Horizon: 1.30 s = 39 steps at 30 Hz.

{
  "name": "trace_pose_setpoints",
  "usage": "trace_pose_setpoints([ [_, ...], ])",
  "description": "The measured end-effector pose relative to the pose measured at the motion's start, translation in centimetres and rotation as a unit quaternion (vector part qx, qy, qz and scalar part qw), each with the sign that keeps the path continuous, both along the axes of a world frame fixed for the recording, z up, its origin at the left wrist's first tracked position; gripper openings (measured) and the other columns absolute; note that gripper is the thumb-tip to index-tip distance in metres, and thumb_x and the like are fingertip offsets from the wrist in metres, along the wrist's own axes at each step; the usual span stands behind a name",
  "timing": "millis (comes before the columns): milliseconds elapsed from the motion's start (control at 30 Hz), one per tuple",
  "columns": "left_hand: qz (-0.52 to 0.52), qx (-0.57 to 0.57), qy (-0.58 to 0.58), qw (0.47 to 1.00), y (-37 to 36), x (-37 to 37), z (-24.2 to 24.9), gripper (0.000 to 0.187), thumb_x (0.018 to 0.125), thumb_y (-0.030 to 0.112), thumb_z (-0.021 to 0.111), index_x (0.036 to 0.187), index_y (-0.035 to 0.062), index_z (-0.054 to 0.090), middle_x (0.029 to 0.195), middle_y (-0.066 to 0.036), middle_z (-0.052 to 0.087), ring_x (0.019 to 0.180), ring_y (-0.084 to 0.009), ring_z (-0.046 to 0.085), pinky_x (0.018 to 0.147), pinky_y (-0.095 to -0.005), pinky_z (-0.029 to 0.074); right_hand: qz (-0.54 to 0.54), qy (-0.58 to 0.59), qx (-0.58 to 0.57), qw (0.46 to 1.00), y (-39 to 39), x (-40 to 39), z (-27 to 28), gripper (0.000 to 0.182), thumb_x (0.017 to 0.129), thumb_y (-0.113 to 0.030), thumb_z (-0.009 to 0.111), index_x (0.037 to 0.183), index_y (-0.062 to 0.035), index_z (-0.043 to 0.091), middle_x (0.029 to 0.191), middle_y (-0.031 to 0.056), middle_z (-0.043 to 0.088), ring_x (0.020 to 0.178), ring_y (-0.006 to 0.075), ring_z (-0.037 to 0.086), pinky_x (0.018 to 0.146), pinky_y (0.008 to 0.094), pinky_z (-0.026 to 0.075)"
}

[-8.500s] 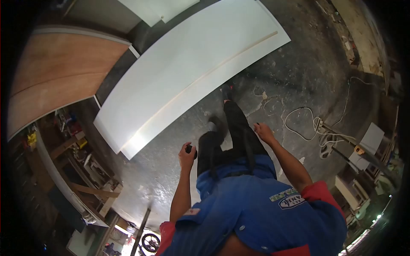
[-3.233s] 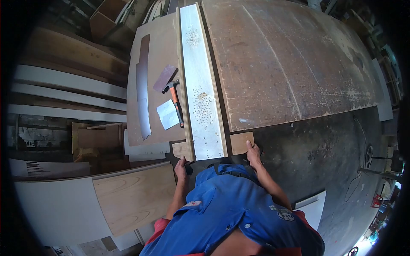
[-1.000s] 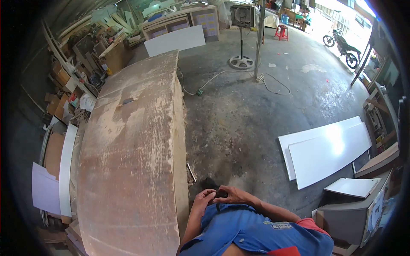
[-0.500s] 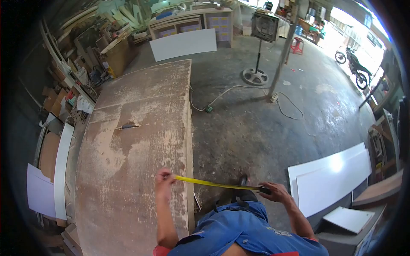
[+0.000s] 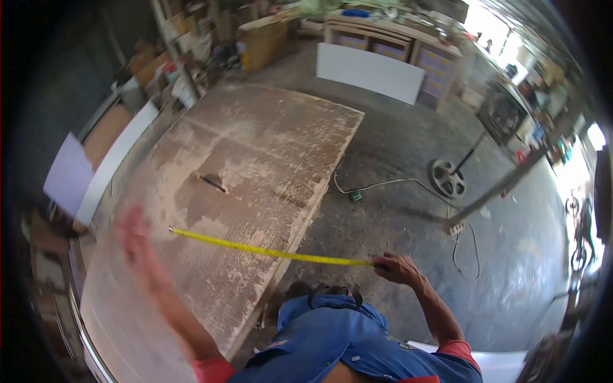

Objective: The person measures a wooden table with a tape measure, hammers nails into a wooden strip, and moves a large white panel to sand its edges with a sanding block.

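Note:
A yellow tape measure (image 5: 268, 253) stretches from my right hand across the worn wooden tabletop (image 5: 255, 172), its metal end tip free over the surface. My right hand (image 5: 397, 268) is closed around the dark tape case, beyond the table's right edge. My left hand (image 5: 137, 239) is over the table to the left of the tape's tip, apart from it. Motion blurs this hand, but the fingers look stretched out and nothing shows in them. A dark, thin tool (image 5: 212, 184) lies on the tabletop further forward.
A pedestal fan (image 5: 449, 179) stands at the right near a leaning post (image 5: 504, 188). A cable (image 5: 396, 181) runs over the floor. A white panel (image 5: 370, 71) leans on a wooden cabinet frame (image 5: 440, 70). More panels (image 5: 118, 163) stand at the left.
My left hand has let go of the tape's end and moved left. More tape now lies over the table. The view has turned left, so the surroundings appear shifted right.

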<state>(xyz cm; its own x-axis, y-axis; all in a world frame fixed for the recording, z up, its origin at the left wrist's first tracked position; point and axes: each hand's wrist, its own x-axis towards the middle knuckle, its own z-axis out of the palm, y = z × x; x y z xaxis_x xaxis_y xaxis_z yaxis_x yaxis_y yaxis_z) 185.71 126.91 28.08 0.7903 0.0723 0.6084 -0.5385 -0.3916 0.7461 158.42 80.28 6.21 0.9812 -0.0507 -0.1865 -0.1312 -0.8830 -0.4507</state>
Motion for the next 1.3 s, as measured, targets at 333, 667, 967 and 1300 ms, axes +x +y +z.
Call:
trace_pose_setpoints([
  [333,-0.036,0.134,-0.509,0.85,-8.6,3.4,17.9,0.048,0.1,0.03,0.042,0.131,-0.0068,0.048,0.129,-0.018,0.055,0.123,-0.0202,0.049,0.101,-0.0346,0.042,0.114,-0.074,0.031,0.99,-4.4,18.7,-1.4,0.035,0.09,-0.039,0.064,0.119,-0.0194,0.066,0.092,0.0098,0.065,0.078,0.0311,0.066,0.063,0.0421,0.051],
  [667,0.021,0.171,-0.502,0.848,-15.5,14.2,16.6,0.042,0.099,0.028,0.043,0.125,-0.005,0.05,0.124,-0.017,0.055,0.118,-0.0202,0.05,0.098,-0.0351,0.042,0.072,-0.004,0.151,0.986,-5.9,23.0,-2.5,0.036,0.094,-0.041,0.06,0.121,-0.0168,0.064,0.102,0.0121,0.067,0.081,0.0318,0.067,0.066,0.0411,0.053],
  [967,0.144,0.228,-0.463,0.844,-19.5,16.3,16.7,0.037,0.099,0.025,0.043,0.12,-0.0035,0.052,0.119,-0.015,0.056,0.113,-0.0202,0.051,0.095,-0.0355,0.042,0.238,0.053,0.132,0.961,-12.5,37.4,-2.0,0.046,0.094,-0.051,0.055,0.125,-0.0192,0.062,0.108,0.0138,0.067,0.096,0.0329,0.066,0.076,0.044,0.052],
  [1300,0.322,0.295,-0.39,0.81,-23.7,14.4,16.9,0.031,0.098,0.023,0.044,0.114,-0.0017,0.054,0.113,-0.014,0.056,0.108,-0.0202,0.052,0.091,-0.036,0.043,0.476,0.048,0.05,0.877,-15.2,55.2,-2.3,0.053,0.094,-0.058,0.05,0.134,-0.0245,0.058,0.123,0.0094,0.064,0.103,0.0305,0.065,0.085,0.0436,0.054],
])
